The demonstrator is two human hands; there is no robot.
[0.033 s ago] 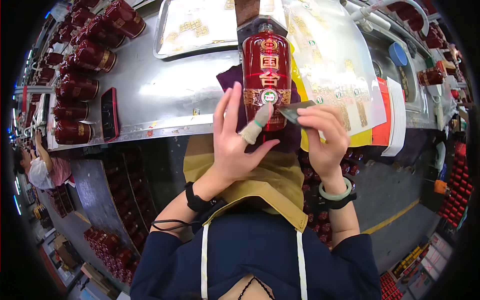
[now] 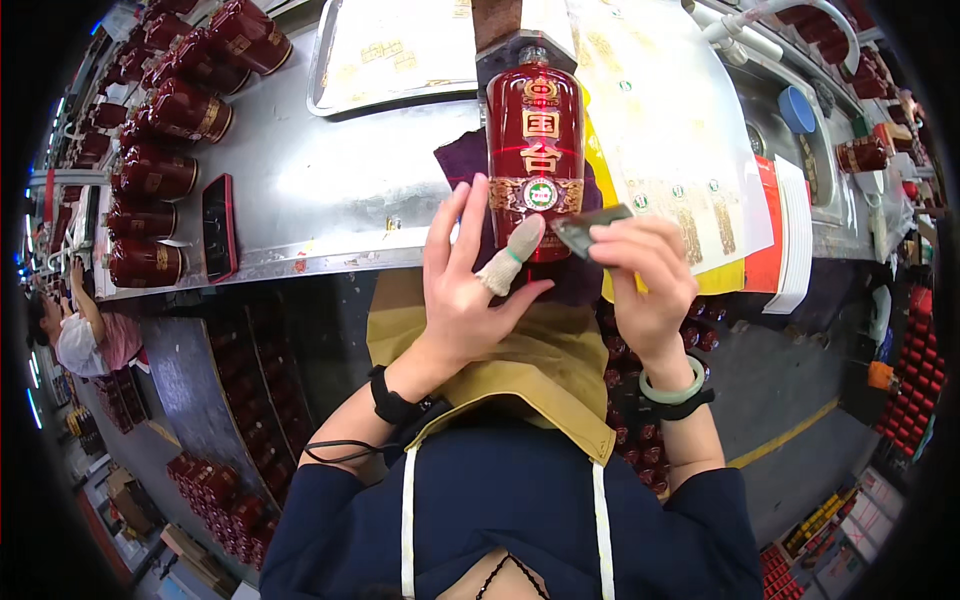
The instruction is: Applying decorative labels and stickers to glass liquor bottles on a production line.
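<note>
A red glass bottle (image 2: pixel 537 140) with gold markings lies on a dark purple cloth (image 2: pixel 460 160) at the near edge of the steel table (image 2: pixel 320 190). My left hand (image 2: pixel 465 300) is spread open, and its fingertip in a beige finger cot (image 2: pixel 505 265) presses on the bottle's lower end. Beside the bottle, my right hand (image 2: pixel 645 285) pinches a small dark sticker (image 2: pixel 590 225) between thumb and fingers. I wear a dark wristband on the left wrist and a pale green bangle on the right.
Several red bottles (image 2: pixel 160 170) lie in rows at the table's left, with a black phone (image 2: pixel 218 225) beside them. A metal tray (image 2: pixel 330 95) and label sheets (image 2: pixel 680 130) lie behind. A blue bowl (image 2: pixel 797 108) sits far right. Another person (image 2: pixel 85 335) works at lower left.
</note>
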